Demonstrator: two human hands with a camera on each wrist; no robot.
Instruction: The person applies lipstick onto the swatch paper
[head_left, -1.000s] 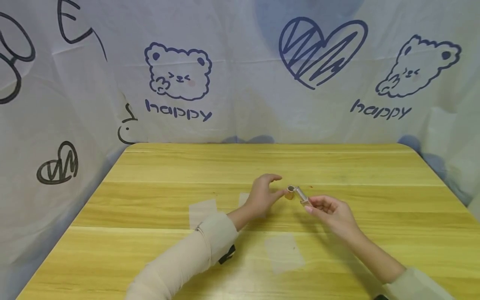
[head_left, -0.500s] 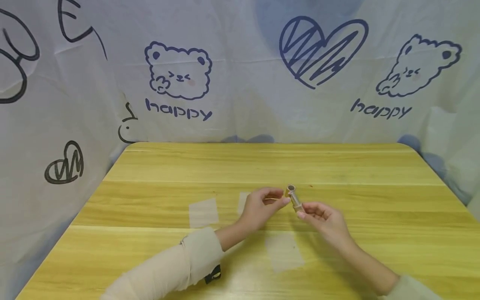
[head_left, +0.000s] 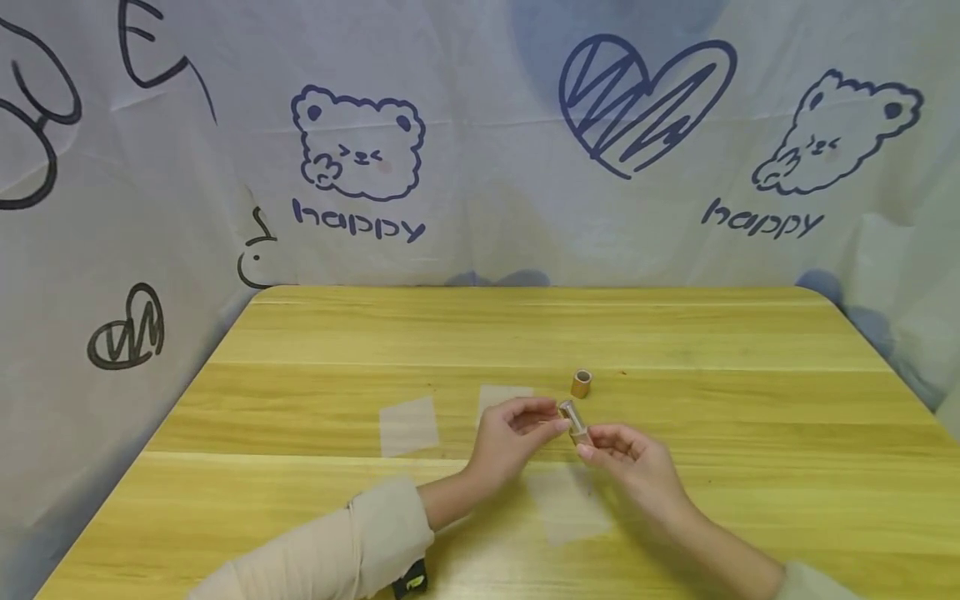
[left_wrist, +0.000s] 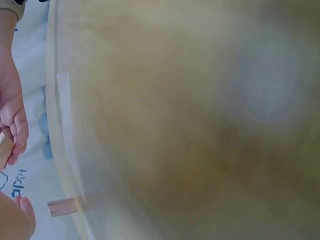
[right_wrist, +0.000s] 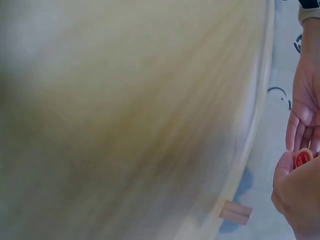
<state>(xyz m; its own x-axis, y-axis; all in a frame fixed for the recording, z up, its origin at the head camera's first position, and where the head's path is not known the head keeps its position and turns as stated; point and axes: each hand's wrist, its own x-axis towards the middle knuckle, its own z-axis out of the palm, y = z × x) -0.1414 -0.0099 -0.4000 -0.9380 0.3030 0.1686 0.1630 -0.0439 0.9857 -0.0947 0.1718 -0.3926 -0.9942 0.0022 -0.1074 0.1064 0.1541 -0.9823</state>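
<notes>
In the head view my right hand [head_left: 637,467] pinches the lower end of a lipstick [head_left: 574,418], a slim silvery tube on a broader base. It tilts up and left above the table. My left hand [head_left: 506,442] has its thumb and forefinger at the tube's upper end, pinching it. Behind them the lipstick's orange-gold cap [head_left: 581,384] stands upright on the table, its open end up. In the right wrist view a red round label [right_wrist: 303,158] shows on the lipstick's base, beside the right hand's thumb. The left wrist view shows only part of the base.
The wooden table [head_left: 750,417] has pale rectangular patches [head_left: 408,427] on its top, one of them [head_left: 570,504] under the hands. A white cloth wall [head_left: 487,150] with drawings encloses the back and left side.
Both hands have drawn back toward the body with the lipstick, away from the cap. My left hand has left the cap's side and closed its fingertips on the tube. The cap stays in place.
</notes>
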